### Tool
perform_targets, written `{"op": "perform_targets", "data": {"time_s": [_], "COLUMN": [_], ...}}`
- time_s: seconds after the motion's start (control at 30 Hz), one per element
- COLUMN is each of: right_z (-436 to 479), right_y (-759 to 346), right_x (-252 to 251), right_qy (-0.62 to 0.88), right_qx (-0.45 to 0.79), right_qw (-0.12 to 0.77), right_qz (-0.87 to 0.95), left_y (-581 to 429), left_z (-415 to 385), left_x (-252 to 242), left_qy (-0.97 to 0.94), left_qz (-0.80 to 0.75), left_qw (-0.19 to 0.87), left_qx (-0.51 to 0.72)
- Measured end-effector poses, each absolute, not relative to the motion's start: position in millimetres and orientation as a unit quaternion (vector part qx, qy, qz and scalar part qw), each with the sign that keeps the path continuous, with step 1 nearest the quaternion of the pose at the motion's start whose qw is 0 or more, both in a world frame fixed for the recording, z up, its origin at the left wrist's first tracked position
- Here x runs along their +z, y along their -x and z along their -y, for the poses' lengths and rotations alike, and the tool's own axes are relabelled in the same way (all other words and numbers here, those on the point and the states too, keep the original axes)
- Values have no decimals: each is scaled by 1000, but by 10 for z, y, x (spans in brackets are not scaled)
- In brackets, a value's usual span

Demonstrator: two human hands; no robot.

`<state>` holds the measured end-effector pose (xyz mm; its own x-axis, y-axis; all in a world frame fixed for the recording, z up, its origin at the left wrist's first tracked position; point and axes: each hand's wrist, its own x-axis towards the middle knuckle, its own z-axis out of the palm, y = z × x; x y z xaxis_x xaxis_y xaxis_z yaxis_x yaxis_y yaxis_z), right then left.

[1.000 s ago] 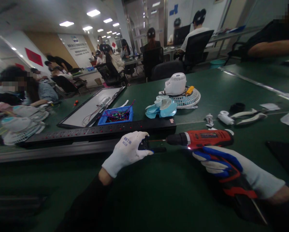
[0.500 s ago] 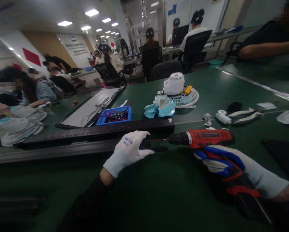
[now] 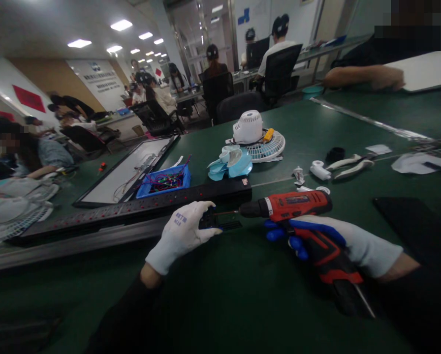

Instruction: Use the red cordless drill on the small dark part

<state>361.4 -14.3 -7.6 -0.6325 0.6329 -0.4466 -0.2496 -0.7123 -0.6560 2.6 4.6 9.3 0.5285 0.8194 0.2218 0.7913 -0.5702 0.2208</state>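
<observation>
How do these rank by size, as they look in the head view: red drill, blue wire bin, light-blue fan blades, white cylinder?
1. Red drill, being nearer
2. Blue wire bin and light-blue fan blades: too alike to rank
3. White cylinder

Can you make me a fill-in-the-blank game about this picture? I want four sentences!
1. The right hand holds a drill colored black and ____.
2. The gloved left hand looks mostly ____.
3. The plastic tray of tangled wires is ____.
4. The tabletop is dark ____.

Missing words: red; white; blue; green.
</observation>
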Motion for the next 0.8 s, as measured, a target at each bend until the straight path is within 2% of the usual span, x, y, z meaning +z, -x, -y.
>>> {"op": "perform_targets", "data": {"time_s": [0.13,0.53,0.67,0.8], "right_z": [140,162,177,176], "right_y": [-3612,-3580,-3604,-3577], "right_x": [-82,-69,-61,2], "right_qy": [371,352,365,360], "right_qx": [859,848,801,786], "right_qw": [249,299,335,332], "right_qz": [252,261,335,378], "left_y": [-18,-14,-6,12], "left_z": [-41,-30,-27,-39], "left_x": [92,119,141,159], "left_qy": [-872,-871,-869,-871], "left_qz": [-461,-463,-465,-463], "left_qw": [45,51,60,65], "left_qx": [157,155,155,149]}}
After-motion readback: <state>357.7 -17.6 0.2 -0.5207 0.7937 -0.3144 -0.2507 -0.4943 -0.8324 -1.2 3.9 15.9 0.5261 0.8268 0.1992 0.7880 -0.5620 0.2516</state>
